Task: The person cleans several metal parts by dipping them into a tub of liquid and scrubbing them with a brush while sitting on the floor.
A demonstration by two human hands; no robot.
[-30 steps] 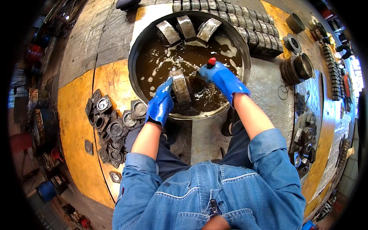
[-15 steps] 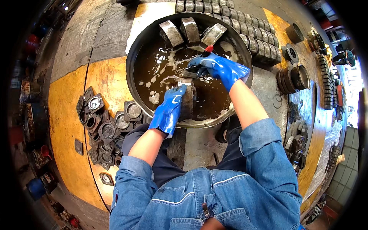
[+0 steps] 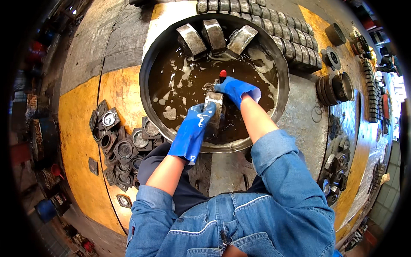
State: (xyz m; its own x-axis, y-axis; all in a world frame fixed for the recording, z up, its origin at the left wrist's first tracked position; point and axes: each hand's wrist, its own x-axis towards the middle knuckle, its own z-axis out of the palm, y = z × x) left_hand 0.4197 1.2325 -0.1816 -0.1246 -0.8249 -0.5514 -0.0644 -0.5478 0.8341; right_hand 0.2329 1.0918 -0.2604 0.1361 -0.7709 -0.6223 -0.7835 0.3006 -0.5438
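A wide round metal basin (image 3: 144,92) of murky brown liquid with foam patches stands before me. My left hand (image 3: 198,124), in a blue rubber glove, is closed on the near side of a grey metal block (image 3: 215,105) standing partly in the liquid. In a matching glove, my right hand (image 3: 235,90) is closed on a brush with a red-tipped handle (image 3: 223,74). It is at the block's far end, where the bristles are mostly hidden. Three more metal blocks (image 3: 214,35) lean against the basin's far wall.
Rows of similar metal blocks (image 3: 280,30) lie beyond the basin. Flat metal parts with round openings (image 3: 124,147) are heaped on the left boards. Metal rings (image 3: 342,85) and other dark parts (image 3: 338,165) sit on the right.
My right hand has moved nearer me, bringing the brush from above the liquid down to the block's far end. My left hand has shifted slightly right and stays on the block.
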